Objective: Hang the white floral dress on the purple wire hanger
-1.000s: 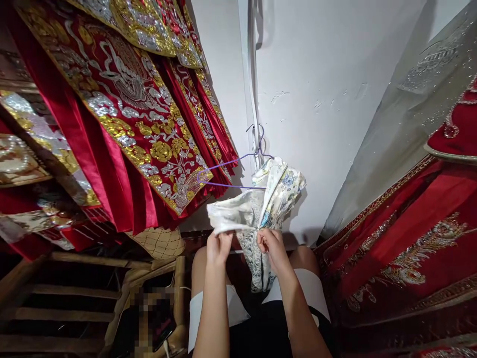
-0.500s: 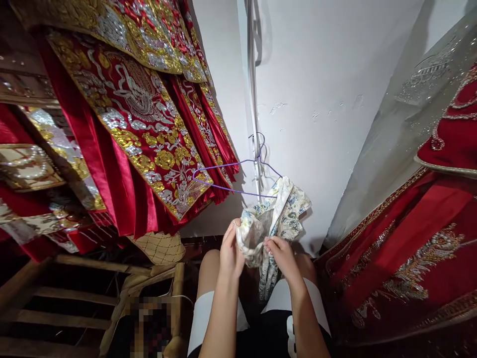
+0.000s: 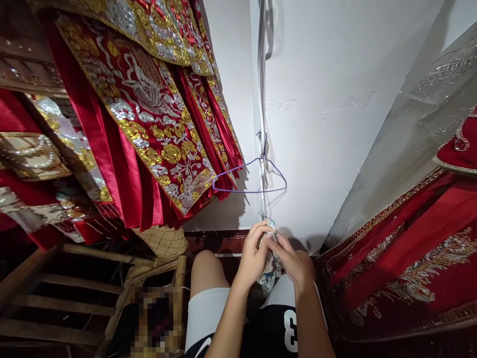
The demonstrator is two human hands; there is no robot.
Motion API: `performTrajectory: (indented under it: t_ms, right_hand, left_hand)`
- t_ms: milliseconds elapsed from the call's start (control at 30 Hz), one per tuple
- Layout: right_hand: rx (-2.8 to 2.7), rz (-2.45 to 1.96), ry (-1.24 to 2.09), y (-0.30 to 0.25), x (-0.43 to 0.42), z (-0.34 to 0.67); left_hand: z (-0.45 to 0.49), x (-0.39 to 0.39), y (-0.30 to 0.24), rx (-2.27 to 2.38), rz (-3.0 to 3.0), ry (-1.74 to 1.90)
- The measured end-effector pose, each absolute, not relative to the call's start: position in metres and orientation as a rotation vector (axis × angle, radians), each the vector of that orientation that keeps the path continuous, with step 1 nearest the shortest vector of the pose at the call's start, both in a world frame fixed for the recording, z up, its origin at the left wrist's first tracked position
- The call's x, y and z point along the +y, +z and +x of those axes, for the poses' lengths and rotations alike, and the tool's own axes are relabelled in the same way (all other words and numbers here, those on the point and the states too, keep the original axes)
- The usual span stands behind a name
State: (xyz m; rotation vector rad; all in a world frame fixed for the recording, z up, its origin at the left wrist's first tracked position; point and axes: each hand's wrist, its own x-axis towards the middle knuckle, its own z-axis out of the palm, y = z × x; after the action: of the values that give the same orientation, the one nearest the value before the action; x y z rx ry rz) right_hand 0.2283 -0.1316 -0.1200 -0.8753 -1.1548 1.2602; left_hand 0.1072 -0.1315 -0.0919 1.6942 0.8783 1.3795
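Observation:
A floral white-and-blue cloth garment [image 3: 267, 282] is bunched up between both hands, hanging down between the knees. My left hand [image 3: 256, 248] is closed around its upper part, fingers bent over the cloth. Close against it, my right hand [image 3: 289, 257] also grips the bunched cloth, and the two hands overlap at the fingers. Much of the garment is hidden behind the hands. Above them a purple wire hanger [image 3: 244, 192] hangs with no garment on it, hooked at a narrow metal rail [image 3: 261, 74] along the white wall.
Red embroidered garments with gold and silver sequins [image 3: 164, 129] hang on the left. More red beaded clothing [image 3: 402, 258] hangs on the right, beside a sheer sparkly cover [image 3: 387, 149]. A wooden slatted chair or rack [image 3: 67, 311] stands at lower left.
The garment has come off the hanger and moved down towards the lap, where it is now gathered up. My hands have drawn together. The hanger now hangs bare.

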Motion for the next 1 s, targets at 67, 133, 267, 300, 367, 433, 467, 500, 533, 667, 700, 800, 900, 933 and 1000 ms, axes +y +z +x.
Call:
performTrajectory:
  t_ms: [67,133,267,300,367,433,467,500,533,667,700,800,900,933,1000]
  right_hand:
    - [-1.208,-0.876,1.328,-0.110,-0.136,0.229]
    - [-1.224,-0.921,1.358,-0.105,-0.140,0.231]
    - [-1.243,-1.038,1.296,-0.110,-0.149,0.239]
    - [-1.227,-1.067,1.257,-0.113,-0.151,0.243]
    - [-1.183,-1.123,1.157,-0.116,-0.149,0.252]
    - [-1.207,-1.141,1.066,-0.111,-0.140,0.262]
    - [-1.255,-1.130,1.025,-0.104,-0.132,0.266]
    - [-1.308,-1.112,0.982,-0.095,-0.121,0.269]
    - [-1.352,-1.089,0.935,-0.084,-0.108,0.270]
    - [-1.302,-1.028,0.819,-0.038,-0.055,0.257]
    - [-1.306,-0.986,0.830,-0.029,-0.046,0.250]
    - [-1.355,-0.873,0.864,-0.020,-0.042,0.227]
    - [-1.341,-0.882,0.923,-0.037,-0.060,0.208]
    - [-1.308,-0.900,0.941,-0.047,-0.067,0.203]
    - [-1.207,-0.925,0.954,-0.071,-0.079,0.197]
  left_hand:
    - [0.099,-0.130,-0.095,0.954,1.702,1.435]
    - [0.092,-0.128,-0.099,0.977,1.657,1.409]
    - [0.085,-0.125,-0.114,0.884,1.514,1.163]
    - [0.084,-0.125,-0.120,0.869,1.497,1.097]
    - [0.079,-0.124,-0.131,0.850,1.492,0.967]
    - [0.070,-0.124,-0.139,0.825,1.506,0.839]
    - [0.064,-0.125,-0.141,0.810,1.509,0.776]
    - [0.057,-0.125,-0.142,0.798,1.501,0.721]
    - [0.051,-0.126,-0.141,0.795,1.490,0.675]
    - [0.037,-0.129,-0.130,0.858,1.555,0.654]
    - [0.039,-0.129,-0.128,0.883,1.600,0.692]
    - [0.053,-0.120,-0.131,0.965,1.643,0.868]
    - [0.071,-0.101,-0.147,1.027,1.554,1.114]
    - [0.077,-0.094,-0.155,1.043,1.521,1.191]
    - [0.085,-0.084,-0.172,1.074,1.454,1.294]
